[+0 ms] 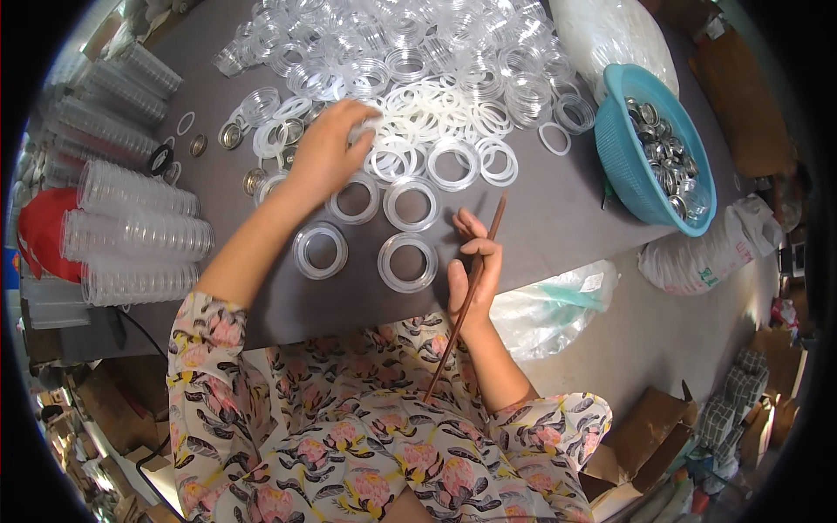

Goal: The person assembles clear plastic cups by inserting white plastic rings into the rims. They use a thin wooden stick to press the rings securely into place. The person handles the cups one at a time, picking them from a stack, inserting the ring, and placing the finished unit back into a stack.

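My left hand [330, 150] reaches over the near left edge of a heap of white flat rings [427, 112]. Its thumb and fingers are curved and apart, and the fingertips are slightly blurred. A thin brown stick [462, 315] slants through my right hand [476, 277], which is closed on it, with the stick's upper end beyond the fingers. Between my hands lie several round clear plastic rims, among them one nearest me [408, 286], one to its left [302, 253] and one behind [412, 228]. Small silver metal caps [231, 136] are scattered beside my left hand.
Clear plastic rims [384, 44] pile up at the back. Stacked clear containers [144, 235] and a red item [45, 234] line the left. A blue basket [617, 166] of silver caps stands at the right edge, near a large plastic-wrapped bundle [610, 35]. Cardboard boxes [649, 427] sit below.
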`<state>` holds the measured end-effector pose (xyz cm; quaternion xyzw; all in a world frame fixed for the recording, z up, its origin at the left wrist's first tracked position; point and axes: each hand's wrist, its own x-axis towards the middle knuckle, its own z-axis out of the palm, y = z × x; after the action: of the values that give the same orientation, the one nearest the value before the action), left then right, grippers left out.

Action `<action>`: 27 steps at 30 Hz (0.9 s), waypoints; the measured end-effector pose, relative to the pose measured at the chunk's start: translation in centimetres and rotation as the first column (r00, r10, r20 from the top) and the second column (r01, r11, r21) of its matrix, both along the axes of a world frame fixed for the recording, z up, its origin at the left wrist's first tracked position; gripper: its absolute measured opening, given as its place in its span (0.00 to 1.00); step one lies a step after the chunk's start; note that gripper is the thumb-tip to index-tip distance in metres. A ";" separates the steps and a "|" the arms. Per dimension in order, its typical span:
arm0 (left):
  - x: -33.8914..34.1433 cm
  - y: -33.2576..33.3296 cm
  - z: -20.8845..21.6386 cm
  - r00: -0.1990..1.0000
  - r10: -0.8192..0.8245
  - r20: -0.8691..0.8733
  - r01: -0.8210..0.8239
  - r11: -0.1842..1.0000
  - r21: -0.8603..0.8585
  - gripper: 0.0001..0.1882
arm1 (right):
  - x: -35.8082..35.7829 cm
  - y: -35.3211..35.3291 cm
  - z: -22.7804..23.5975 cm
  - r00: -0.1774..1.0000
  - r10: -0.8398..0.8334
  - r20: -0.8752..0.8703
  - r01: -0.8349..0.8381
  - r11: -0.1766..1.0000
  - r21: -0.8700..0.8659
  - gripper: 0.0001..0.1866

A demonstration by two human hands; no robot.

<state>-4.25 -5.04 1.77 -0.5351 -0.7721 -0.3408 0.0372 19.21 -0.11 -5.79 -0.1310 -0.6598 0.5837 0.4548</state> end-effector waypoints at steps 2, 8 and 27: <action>-3.7 2.1 -1.7 0.973 0.067 -0.223 -0.056 0.997 0.054 0.09 | -0.2 0.0 -0.1 1.000 0.014 0.004 -0.014 1.000 -0.013 0.11; -6.0 3.6 -1.2 0.957 0.088 -0.275 -0.105 0.993 -0.047 0.09 | -0.2 0.2 -0.2 1.000 -0.015 0.022 0.015 1.000 -0.001 0.11; 2.0 0.9 0.1 0.955 -0.230 -0.188 0.208 0.969 -0.132 0.10 | 1.1 -0.2 0.7 0.931 -0.246 0.269 0.193 0.959 0.208 0.15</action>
<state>-2.24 -4.10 1.88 -0.6504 -0.7179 -0.2436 0.0475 20.26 -0.28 -5.12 -0.2478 -0.7503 0.4418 0.4248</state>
